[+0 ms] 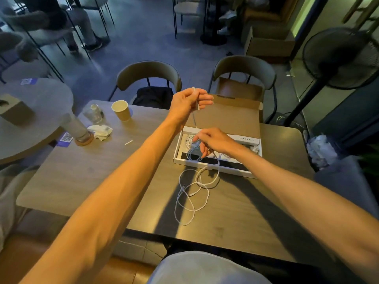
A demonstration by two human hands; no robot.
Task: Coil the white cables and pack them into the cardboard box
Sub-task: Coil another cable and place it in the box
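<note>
Two hands are working over the bench (82, 177). At twelve o'clock my left hand (189, 101) is raised, its grip pinching shut on the end of a white cable (195, 117) that is hanging down into the open cardboard box (227, 117). My right hand (213, 141) is reaching into the box, fingers curling onto coiled cables (191, 149) there. At six o'clock of the box, more loose cable (190, 193) is lying looped on the bench.

Dim cafe-ish spot with a grey floor (143, 37), two curved-back chairs (147, 75) across the brown worktop (82, 171), a round side table (34, 111) on the left and a black standing fan (340, 58) far right.
</note>
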